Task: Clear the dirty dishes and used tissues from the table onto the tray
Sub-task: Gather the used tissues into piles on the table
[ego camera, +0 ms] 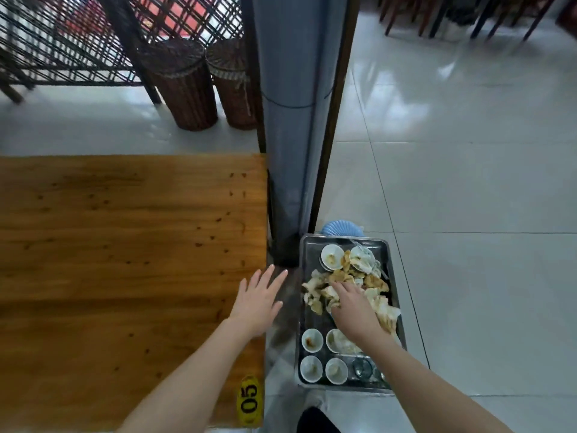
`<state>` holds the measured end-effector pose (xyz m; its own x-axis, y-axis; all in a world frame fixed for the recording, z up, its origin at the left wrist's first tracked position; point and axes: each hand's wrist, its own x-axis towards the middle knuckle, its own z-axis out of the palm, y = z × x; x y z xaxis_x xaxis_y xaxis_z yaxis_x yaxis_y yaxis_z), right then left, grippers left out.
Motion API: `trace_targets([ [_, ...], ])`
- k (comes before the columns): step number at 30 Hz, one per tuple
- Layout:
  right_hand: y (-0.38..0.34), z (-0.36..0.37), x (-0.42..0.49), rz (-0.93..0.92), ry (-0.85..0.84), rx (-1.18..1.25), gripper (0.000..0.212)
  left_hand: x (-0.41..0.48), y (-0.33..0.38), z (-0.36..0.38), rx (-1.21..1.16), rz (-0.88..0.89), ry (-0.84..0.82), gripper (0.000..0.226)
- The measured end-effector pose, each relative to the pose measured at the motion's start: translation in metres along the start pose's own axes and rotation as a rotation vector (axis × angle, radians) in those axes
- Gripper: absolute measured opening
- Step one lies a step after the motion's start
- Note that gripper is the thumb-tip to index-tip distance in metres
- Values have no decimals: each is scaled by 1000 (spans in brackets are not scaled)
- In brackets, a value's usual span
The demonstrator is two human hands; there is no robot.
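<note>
My right hand [352,304] lies palm-down on the tissues [318,292] in the tray [313,320]; whether it pinches any I cannot tell. My left hand [259,298] hovers spread, empty, at the surface's [125,229] 3 o'clock edge. I'd tamp the heap, sparing the bowls [312,339] at 6 o'clock.

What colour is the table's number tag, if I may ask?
The number tag is yellow with black digits; head view shows it.

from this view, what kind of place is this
Probably a restaurant: a wooden table with a yellow "05" number tag, a metal tray of dirty bowls and used tissues, more chair legs beyond.
</note>
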<state>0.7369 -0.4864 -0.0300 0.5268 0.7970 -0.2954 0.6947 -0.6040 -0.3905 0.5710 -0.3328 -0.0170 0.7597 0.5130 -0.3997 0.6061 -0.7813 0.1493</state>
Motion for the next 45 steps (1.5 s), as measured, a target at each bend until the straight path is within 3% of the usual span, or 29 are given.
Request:
trace_targets([
  [7, -95, 26, -33, -133, 93, -167, 60, -88, -98, 4, -66, -79, 42, 62],
  [12, -170, 52, -55, -213, 132, -161, 60, -157, -171, 7, -86, -199, 80, 62],
  [25, -357, 140, -75, -524, 40, -253, 61, -309, -311, 29, -165, -521, 183, 60],
  [33, -448, 171, -56, -675, 12, -275, 62, -363, -380, 32, -275, -702, 231, 58],
  [45, -583, 219, 5, -712, -83, -203, 64, -385, -515, 15, -233, -855, 235, 58],
])
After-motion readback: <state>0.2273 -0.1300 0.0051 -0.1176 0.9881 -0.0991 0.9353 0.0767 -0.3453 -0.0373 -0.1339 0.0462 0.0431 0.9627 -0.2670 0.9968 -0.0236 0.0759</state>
